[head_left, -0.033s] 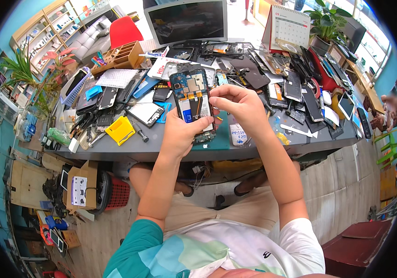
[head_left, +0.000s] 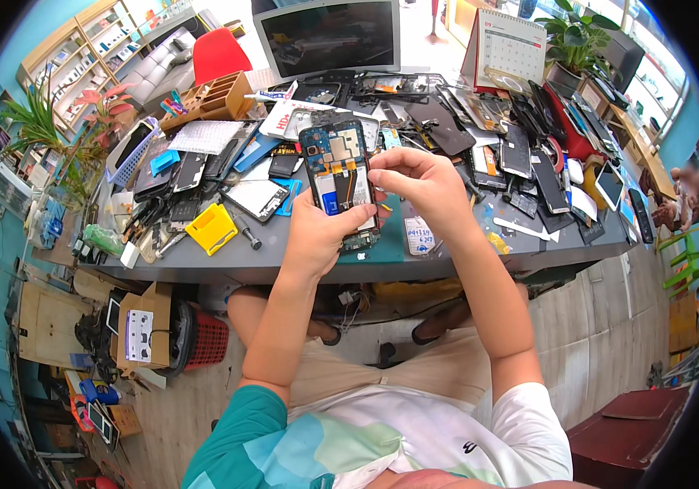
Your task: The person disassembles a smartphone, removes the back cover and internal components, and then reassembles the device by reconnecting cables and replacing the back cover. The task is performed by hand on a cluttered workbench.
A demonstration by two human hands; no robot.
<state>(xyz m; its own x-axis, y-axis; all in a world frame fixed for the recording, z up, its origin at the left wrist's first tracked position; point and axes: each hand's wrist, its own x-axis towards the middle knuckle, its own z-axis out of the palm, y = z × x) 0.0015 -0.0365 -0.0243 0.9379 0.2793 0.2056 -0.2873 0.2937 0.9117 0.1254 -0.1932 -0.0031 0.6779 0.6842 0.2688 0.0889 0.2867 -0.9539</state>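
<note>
A cluttered desk (head_left: 541,254) lies beneath the opened phone (head_left: 342,175), red chair (head_left: 220,55) beyond.

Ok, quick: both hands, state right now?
Left hand: closed, holding the opened smartphone.
Right hand: curled by the phone's right edge; whether it pinches anything cannot be told.

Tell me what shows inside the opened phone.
Inside the opened phone, a blue circuit board sits at the top; dark flex cables run below it. The left hand covers part of the lower half; anything beneath the board is hidden.
</note>
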